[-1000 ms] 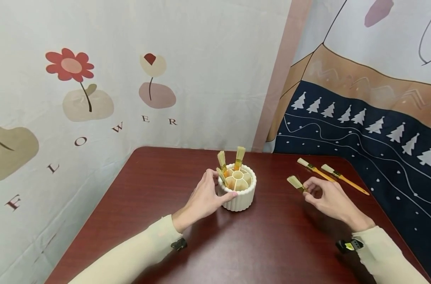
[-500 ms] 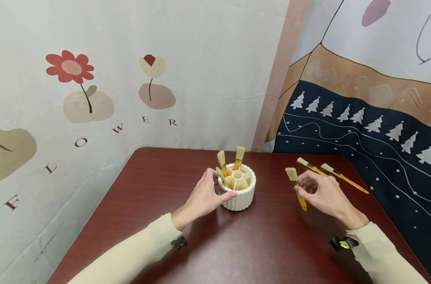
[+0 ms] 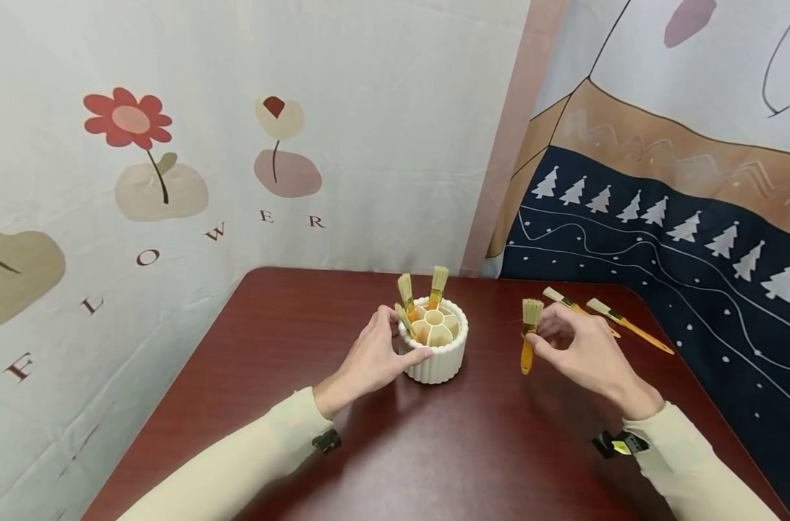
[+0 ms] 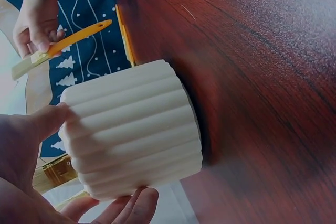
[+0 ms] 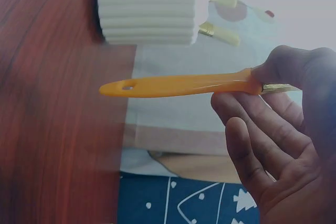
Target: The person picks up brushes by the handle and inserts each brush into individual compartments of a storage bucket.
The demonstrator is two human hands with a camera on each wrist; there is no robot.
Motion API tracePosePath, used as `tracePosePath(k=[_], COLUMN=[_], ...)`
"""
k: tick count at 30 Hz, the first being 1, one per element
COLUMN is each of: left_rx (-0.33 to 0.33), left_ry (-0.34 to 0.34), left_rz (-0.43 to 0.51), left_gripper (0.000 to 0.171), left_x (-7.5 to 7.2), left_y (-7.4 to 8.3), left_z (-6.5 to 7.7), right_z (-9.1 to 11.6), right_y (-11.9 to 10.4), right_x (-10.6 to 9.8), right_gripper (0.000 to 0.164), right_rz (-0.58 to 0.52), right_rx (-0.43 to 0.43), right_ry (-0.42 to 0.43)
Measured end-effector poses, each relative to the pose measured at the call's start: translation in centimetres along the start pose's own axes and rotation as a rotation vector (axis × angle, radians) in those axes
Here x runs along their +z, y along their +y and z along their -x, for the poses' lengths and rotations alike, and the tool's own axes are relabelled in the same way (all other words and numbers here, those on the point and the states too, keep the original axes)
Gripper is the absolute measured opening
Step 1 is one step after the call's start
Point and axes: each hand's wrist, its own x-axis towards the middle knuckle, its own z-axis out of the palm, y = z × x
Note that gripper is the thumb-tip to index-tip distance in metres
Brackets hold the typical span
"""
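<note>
right hand (image 3: 584, 353): fingers pinch brush (image 3: 527, 356), now upright, nearer holder (image 3: 435, 366) | left hand (image 3: 372, 356): fingers still grip holder

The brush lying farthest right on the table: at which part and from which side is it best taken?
The rightmost brush is probably best pinched by the middle of its handle, from above and the right. It lies flat, the handle pointing to the near right, while the neighbouring brush lies close on its left. The right hand should first release the held brush.
</note>
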Motion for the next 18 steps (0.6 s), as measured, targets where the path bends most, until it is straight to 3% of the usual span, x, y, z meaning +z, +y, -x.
tracePosePath(k=[18], left_rx=[0.007], left_ry=[-0.016], left_rz=[0.029], left_gripper=[0.074], left_x=[-0.2], left_y=[-0.4], left_z=[-0.3], right_z=[-1.3], right_y=[-2.0], right_x=[0.0], right_gripper=[0.020], right_rz=[-0.040], right_rx=[-0.037], right_ry=[0.025])
